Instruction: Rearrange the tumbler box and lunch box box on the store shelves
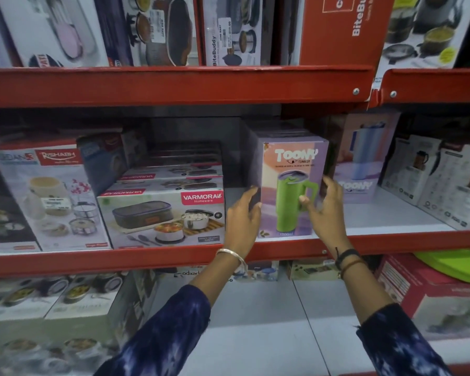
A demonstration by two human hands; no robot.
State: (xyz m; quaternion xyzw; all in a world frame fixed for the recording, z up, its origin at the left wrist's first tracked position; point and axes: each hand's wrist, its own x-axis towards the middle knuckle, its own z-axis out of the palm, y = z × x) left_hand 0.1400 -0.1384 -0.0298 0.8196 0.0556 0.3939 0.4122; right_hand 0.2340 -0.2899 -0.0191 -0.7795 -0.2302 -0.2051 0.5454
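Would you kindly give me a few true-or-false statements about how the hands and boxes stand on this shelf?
1. The Toony tumbler box stands upright on the middle shelf. True.
2. Only one hand is at the tumbler box. False: the left hand is at its left edge and the right hand at its right edge.
3. The tumbler pictured on that box is blue. False: it is green.
4. The Varmora lunch box boxes sit to the left of the tumbler box. True.
5. The Varmora boxes press against the tumbler box. False: a gap of bare shelf separates them.
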